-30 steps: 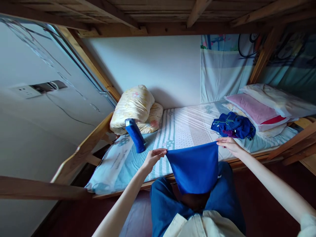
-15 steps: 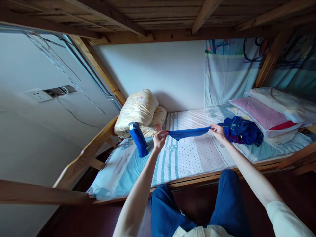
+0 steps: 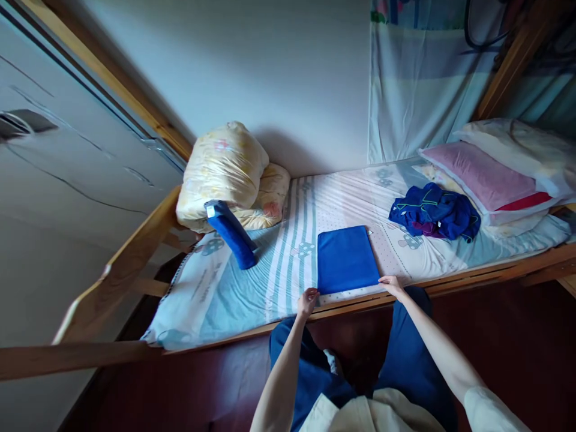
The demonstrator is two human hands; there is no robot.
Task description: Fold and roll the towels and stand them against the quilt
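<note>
A blue cloth [image 3: 348,259] lies flat as a near-square on the bed, close to its front edge. My left hand [image 3: 308,301] pinches its near left corner, and my right hand [image 3: 392,285] pinches the near right corner. A small white tag shows at the cloth's far right corner. To the left, a rolled or folded blue cloth bundle [image 3: 231,234] leans against the cream quilt. On the right side of the bed rests a crumpled heap of dark blue clothes [image 3: 434,210] with green trim and a purple piece in it.
The bed [image 3: 238,300] has a patterned sheet and a wooden front rail. A cream quilt [image 3: 225,168] is bunched at the left end. Pink and white pillows [image 3: 483,177] are stacked at the right. A curtain [image 3: 409,90] hangs at the back wall.
The blue cloth was stretched in the air between both hands; now it lies spread on the bed. Both hands have come down and nearer to me. The view has tilted downward.
</note>
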